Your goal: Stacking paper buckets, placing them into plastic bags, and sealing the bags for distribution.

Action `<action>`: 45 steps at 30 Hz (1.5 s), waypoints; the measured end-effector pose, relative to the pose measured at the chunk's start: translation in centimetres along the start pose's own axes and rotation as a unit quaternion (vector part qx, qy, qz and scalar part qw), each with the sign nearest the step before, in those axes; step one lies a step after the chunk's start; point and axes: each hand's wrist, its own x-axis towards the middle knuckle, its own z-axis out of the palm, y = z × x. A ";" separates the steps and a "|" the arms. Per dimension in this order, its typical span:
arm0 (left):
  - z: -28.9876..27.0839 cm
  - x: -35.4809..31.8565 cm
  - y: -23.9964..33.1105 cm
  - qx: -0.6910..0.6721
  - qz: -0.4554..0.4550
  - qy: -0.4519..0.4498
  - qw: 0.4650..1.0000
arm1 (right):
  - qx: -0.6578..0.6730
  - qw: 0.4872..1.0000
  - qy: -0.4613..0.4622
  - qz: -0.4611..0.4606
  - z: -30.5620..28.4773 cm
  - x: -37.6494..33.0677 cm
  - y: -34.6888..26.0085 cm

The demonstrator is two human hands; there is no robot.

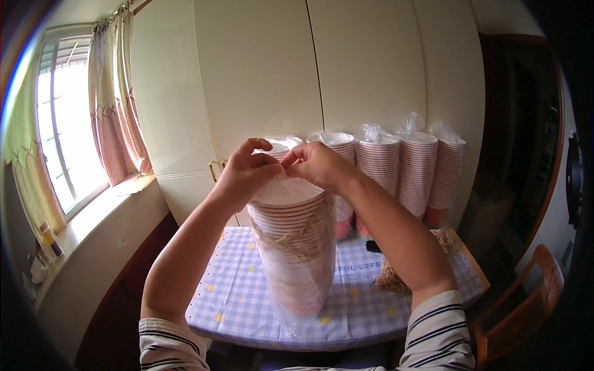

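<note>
A tall stack of white paper tubs, nested in one another, stands on the table right in front of me inside a clear plastic bag. Over the top of the stack, my left hand and my right hand meet, fingertips pinched together on the gathered mouth of the bag. Some thin tan twine hangs loosely against the upper side of the stack. Exactly how the bag's mouth is folded between my fingers is hidden.
Several more bagged tub stacks stand in a row along the back, before a cream cabinet. A bundle of twine and a small black object lie right on the checked tablecloth. A wooden chair stands at the right.
</note>
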 end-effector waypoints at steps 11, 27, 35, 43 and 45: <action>0.3 0.0 0.5 0.142 0.063 -0.022 0.988 | -0.250 0.963 0.039 -0.093 -0.7 -1.0 -2.3; -1.3 -0.7 -1.4 0.160 0.159 -0.026 0.974 | -0.137 0.972 0.170 -0.082 1.0 -0.5 0.3; -0.6 -0.7 -1.0 0.314 0.214 -0.037 0.924 | -0.134 0.967 0.207 -0.064 0.9 0.1 1.7; -0.7 -1.2 -0.9 0.301 0.158 -0.037 0.940 | -0.177 0.977 0.113 -0.029 0.0 -0.3 0.9; -0.8 -1.1 -1.3 0.259 0.160 -0.026 0.952 | -0.158 0.982 0.091 -0.055 -0.4 -0.4 0.9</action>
